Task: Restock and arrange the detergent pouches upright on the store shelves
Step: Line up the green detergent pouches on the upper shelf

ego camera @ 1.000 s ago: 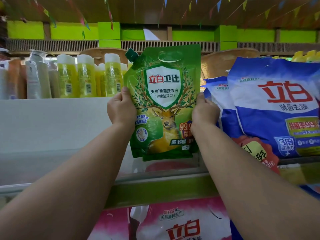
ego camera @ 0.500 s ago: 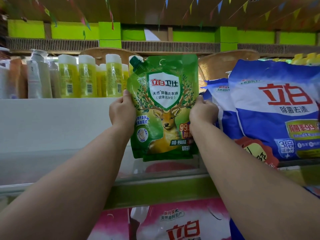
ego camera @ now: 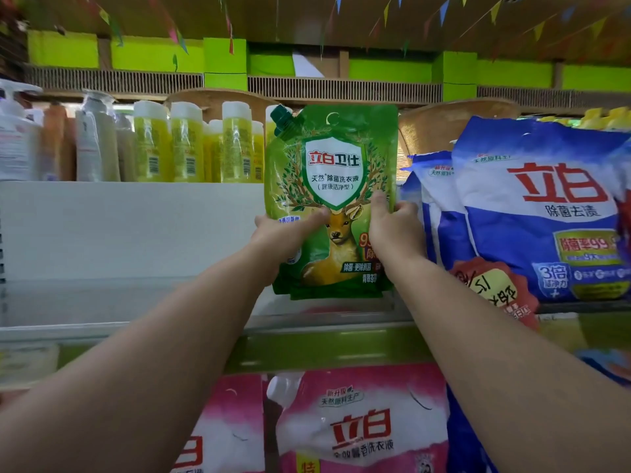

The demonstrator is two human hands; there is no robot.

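A green detergent pouch with a deer picture and a corner spout stands upright on the white shelf, its bottom edge at the shelf surface. My left hand grips its lower left side, thumb across the front. My right hand pinches its right edge, beside the blue and white detergent bags that lean on the same shelf to the right.
Yellow bottles and other bottles line a higher ledge at the back left. Pink pouches fill the shelf below. A red price tag hangs at the shelf's front edge on the right.
Both hands have carried the green pouch further back and down onto the shelf. My left thumb has slid across the pouch's front, and my right hand has shifted to its right edge.
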